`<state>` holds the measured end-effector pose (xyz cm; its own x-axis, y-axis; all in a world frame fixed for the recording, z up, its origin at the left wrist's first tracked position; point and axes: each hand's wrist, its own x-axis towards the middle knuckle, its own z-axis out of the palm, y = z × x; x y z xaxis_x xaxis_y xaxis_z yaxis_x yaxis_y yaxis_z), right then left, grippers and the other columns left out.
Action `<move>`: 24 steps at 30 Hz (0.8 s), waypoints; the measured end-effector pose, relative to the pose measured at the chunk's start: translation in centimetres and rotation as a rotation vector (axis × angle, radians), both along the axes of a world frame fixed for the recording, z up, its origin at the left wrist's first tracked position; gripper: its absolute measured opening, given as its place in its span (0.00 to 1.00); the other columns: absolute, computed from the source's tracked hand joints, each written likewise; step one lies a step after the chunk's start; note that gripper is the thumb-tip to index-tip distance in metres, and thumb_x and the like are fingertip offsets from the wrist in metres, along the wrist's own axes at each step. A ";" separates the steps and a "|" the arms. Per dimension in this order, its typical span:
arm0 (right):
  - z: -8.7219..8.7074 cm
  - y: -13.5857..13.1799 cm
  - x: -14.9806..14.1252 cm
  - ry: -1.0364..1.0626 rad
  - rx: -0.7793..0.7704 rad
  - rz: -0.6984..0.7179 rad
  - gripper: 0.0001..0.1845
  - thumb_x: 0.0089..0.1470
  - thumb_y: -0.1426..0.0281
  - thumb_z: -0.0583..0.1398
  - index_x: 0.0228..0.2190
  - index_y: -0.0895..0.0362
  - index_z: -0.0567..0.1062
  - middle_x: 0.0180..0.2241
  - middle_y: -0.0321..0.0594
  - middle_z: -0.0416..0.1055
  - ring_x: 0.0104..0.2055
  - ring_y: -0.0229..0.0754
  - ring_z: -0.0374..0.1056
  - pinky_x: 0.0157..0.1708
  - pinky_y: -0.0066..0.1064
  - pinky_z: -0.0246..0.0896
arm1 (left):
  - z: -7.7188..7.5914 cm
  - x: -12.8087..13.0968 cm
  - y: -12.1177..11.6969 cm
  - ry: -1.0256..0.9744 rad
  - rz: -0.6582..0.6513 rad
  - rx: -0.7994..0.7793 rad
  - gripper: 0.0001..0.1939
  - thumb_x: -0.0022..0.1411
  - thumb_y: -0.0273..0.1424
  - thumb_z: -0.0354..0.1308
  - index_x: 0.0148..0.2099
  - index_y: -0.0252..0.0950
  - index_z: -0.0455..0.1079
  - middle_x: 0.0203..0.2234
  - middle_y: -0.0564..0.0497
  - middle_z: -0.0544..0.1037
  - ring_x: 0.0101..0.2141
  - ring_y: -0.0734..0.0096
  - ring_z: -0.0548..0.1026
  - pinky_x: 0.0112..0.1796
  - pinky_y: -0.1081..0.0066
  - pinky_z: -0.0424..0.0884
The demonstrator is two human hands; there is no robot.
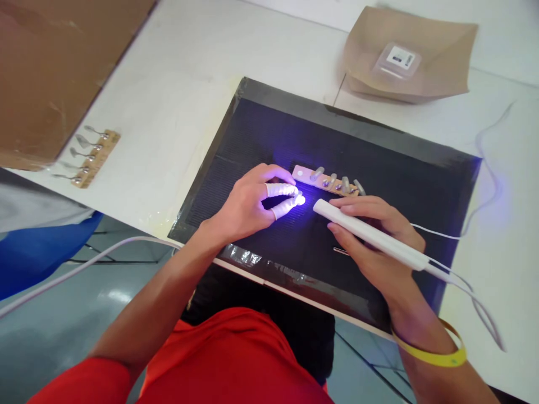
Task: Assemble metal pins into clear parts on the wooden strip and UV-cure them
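My left hand (248, 205) wears white covers on the thumb and one finger. It pinches a small object (300, 199) at the fingertips, which glare washes out too much to name. My right hand (379, 235) is wrapped round a slim white corded lamp (370, 233). The lamp's tip points left and throws violet light on the pinched piece, a short gap away. Just beyond both hands, a narrow strip (314, 177) with several grey upright pieces lies on the black ribbed mat (252, 129). A thin metal tool (341, 251) lies partly hidden beneath my right hand.
A brown paper tray (446, 62) with a labelled clear plastic box (398, 60) stands at the back right. Another strip (99, 160) with several metal pieces lies at left, beside a brown board (63, 73). Cables (480, 303) trail on the right.
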<state>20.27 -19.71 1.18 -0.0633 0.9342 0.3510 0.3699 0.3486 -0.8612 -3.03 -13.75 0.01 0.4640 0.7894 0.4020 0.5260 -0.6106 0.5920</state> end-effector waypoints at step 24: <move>1.1 0.7 1.3 0.356 -0.396 0.258 0.13 0.51 0.75 0.73 0.38 0.53 0.79 0.39 0.38 0.85 0.39 0.43 0.83 0.30 0.29 0.80 | 2.0 -2.5 1.1 0.078 -0.395 -0.353 0.05 0.63 0.33 0.69 0.41 0.51 0.84 0.47 0.55 0.84 0.48 0.65 0.79 0.54 0.58 0.67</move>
<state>21.61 -19.04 2.28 -0.2481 0.9685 0.0196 -0.0201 0.0150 -0.9997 -5.48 -12.68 2.02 0.7709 0.6297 0.0960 0.3474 -0.5420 0.7652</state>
